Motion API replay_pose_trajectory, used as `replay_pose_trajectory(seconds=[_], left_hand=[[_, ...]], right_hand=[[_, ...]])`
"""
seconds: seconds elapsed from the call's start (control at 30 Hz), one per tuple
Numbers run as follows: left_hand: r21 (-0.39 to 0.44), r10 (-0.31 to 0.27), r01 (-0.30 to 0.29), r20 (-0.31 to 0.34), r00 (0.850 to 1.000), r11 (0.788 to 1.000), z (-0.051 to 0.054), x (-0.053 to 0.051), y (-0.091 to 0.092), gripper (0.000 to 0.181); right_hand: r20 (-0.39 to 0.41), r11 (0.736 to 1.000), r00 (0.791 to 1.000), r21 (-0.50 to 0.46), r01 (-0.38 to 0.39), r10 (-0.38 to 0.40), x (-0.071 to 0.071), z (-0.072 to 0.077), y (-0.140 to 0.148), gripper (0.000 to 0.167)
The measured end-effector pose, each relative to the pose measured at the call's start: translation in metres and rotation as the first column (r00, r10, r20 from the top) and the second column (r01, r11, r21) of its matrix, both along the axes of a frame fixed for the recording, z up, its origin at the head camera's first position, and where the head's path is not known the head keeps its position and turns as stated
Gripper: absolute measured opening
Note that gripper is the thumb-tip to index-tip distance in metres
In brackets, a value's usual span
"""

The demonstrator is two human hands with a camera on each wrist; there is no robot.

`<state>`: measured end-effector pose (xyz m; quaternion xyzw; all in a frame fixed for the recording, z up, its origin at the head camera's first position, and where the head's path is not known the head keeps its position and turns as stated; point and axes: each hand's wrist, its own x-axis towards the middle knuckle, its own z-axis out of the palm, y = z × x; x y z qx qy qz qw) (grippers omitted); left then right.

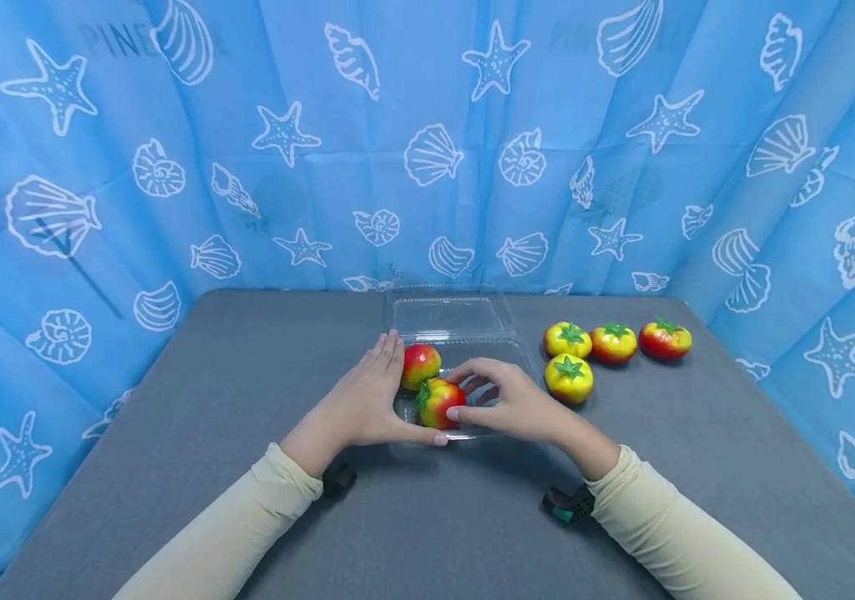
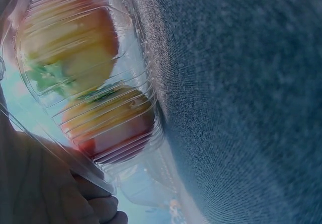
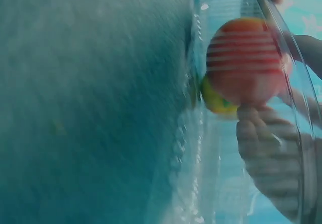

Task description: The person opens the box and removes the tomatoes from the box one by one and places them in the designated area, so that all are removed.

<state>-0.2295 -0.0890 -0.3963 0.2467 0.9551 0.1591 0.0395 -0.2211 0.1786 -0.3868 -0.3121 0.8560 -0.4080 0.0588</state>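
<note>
A clear plastic clamshell box (image 1: 498,354) sits on the table, its lid (image 1: 446,312) folded back. Inside at the left are two red-and-yellow tomatoes with green leafy tops, a back one (image 1: 420,365) and a front one (image 1: 439,405). My right hand (image 1: 521,402) reaches into the box and holds the front tomato between thumb and fingers. With fingers straight, my left hand (image 1: 367,402) rests along the box's left side, its thumb across the front edge. Through the ribbed wall in the left wrist view, both tomatoes (image 2: 113,126) appear close together.
To the right of the box stand several more tomatoes, including a yellow one (image 1: 568,379) in front and a redder one (image 1: 665,341) farthest right. The grey-covered table (image 1: 247,358) ends at a blue curtain (image 1: 367,183) with white shell patterns.
</note>
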Motion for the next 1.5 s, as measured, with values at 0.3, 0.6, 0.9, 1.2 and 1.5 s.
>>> replay_pose_trajectory(seconds=[0.3,0.6,0.9,1.2,1.5], left_hand=[[0.006,-0.007,0.007,0.022,1.000,1.000,-0.001,0.000,0.000,0.146],[-0.001,-0.017,0.017,0.009,1.000,1.000,-0.003,-0.002,-0.003,0.147],[-0.003,-0.026,0.026,-0.009,1.000,1.000,-0.003,0.000,-0.003,0.147],[-0.009,-0.042,0.042,-0.006,0.999,0.999,-0.002,-0.001,-0.003,0.147],[0.000,-0.036,0.036,0.011,0.999,0.999,-0.001,-0.001,-0.003,0.146]], right_hand=[[0.000,0.995,0.997,-0.068,0.078,-0.078,-0.002,0.016,0.023,0.039],[0.021,0.969,0.974,-0.102,0.225,-0.224,-0.009,0.022,0.067,0.039],[0.050,0.925,0.941,-0.172,0.338,-0.334,-0.009,0.019,0.121,0.039],[0.061,0.885,0.923,-0.268,0.381,-0.379,-0.011,0.007,0.178,0.035],[0.138,0.840,0.908,-0.345,0.419,-0.397,-0.007,-0.008,0.218,0.032]])
